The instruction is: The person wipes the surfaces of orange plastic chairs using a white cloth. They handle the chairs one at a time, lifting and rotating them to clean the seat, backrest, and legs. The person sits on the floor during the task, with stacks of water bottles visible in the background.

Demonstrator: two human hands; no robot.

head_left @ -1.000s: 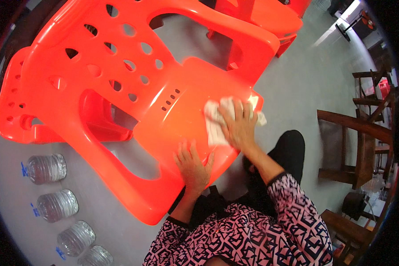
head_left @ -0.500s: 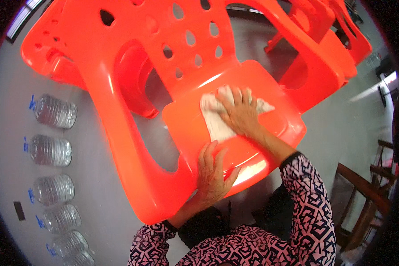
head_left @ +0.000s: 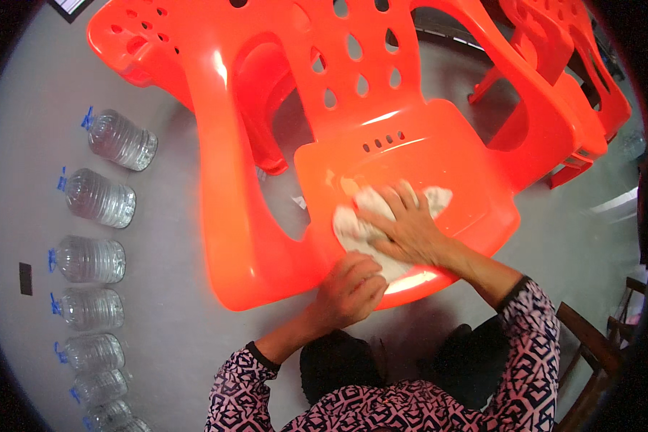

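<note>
A bright red plastic armchair [head_left: 475,165] with teardrop holes in its backrest stands in front of me. On its seat lies a white cloth [head_left: 353,230], bunched and partly hidden. My right hand [head_left: 414,230] presses down on it, fingers bent over the folds and gripping the material. At the seat's front left edge is my left hand [head_left: 349,291], its fingers curled in beside the cloth's near side. Whether anything is inside those fingers is hidden.
Several clear water bottles [head_left: 93,259] with blue handles line the grey floor [head_left: 165,216] on the left. More red chairs [head_left: 569,86] stand behind, at both sides. Dark wooden furniture [head_left: 590,338] is at the lower right. A small dark rectangle [head_left: 25,279] lies at the far left.
My right hand has drawn the cloth back toward the seat's front, uncovering slots near the backrest. My left hand has gone from spread fingers to curled ones. The view has shifted.
</note>
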